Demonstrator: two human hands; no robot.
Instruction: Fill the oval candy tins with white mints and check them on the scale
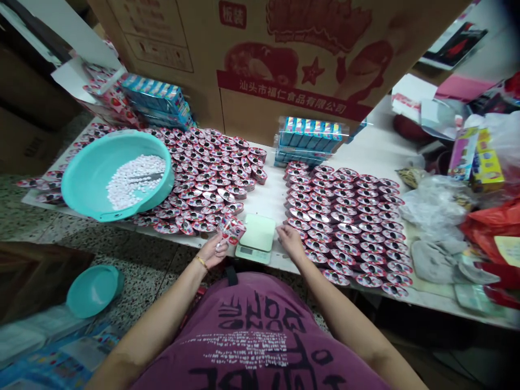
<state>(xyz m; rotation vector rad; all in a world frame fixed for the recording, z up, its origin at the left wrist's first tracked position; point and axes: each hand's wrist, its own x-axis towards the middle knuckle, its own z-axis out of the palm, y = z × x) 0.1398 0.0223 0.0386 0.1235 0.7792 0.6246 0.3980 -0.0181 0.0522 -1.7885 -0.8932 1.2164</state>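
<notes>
My left hand [213, 251] is closed on the lower end of a small red-and-white printed packet [233, 227], held upright beside the scale. White spots show at its fingers, too small to name. My right hand [290, 241] hovers at the scale's right edge, fingers curled together; whether anything is in them is hidden. Between the hands lies a pale green kitchen scale [257, 234] with nothing on its plate. Standing packets with open tops crowd the table left [203, 179] and right [345, 227] of it. A turquoise basin [81, 173] holds white candy-like pieces [130, 187] and a metal scoop [146, 176].
A large cardboard box [260, 70] walls off the table's back. Blue wrapped box stacks stand before it, left [158, 100] and right [311, 138]. Plastic bags [430, 206] and a grey cloth [436, 257] lie at the right. A smaller turquoise basin [93, 292] is lower left.
</notes>
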